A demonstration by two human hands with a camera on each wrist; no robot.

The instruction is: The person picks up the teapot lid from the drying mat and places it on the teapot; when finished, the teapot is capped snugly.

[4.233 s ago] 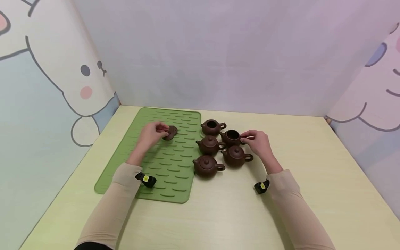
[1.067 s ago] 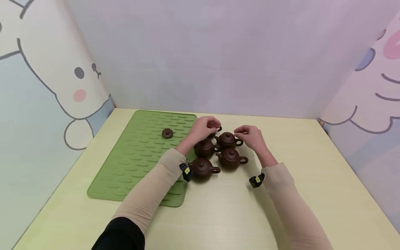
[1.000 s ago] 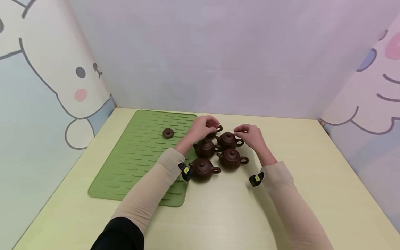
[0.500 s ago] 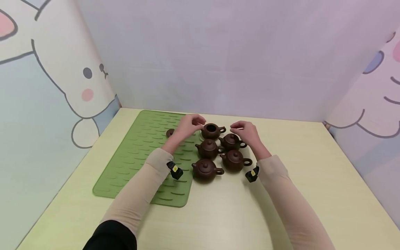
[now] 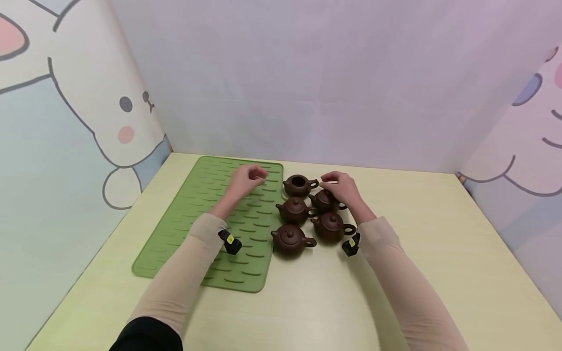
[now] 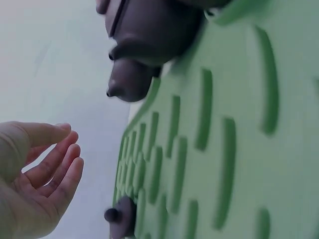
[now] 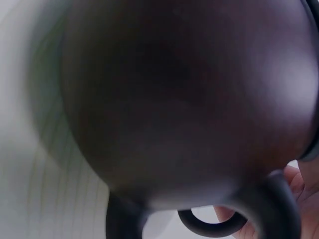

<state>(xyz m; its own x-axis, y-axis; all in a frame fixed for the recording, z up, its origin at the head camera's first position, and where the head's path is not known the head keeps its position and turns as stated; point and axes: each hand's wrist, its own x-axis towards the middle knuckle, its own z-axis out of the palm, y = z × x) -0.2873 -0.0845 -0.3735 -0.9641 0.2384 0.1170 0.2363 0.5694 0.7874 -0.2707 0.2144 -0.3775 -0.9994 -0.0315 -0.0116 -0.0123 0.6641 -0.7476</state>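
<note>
My left hand (image 5: pixel 247 181) hovers over the green mat (image 5: pixel 175 234), fingers loosely curved and nothing between them. Close below it a small brown teapot lid (image 6: pixel 124 219) lies knob up on the mat; in the head view that hand hides it. At the mat's back right corner stands an uncovered brown teapot (image 5: pixel 291 188), its dark opening showing. My right hand (image 5: pixel 344 188) is just right of this pot, over a lidded teapot (image 5: pixel 324 201), fingers bent and holding nothing. A teapot's round body (image 7: pixel 189 109) fills most of the right wrist view.
More lidded teapots stand close together along the mat's right edge: one in the middle (image 5: pixel 293 211), one in front (image 5: pixel 289 242) and one at right (image 5: pixel 330 228). Pale wood tabletop (image 5: pixel 417 209) surrounds them, with a curtain (image 5: pixel 298 87) behind.
The left hand, earlier with a lid over the mat, went to the rear teapot and came back left, empty. The right hand let go of a teapot's handle; that pot now wears a lid.
</note>
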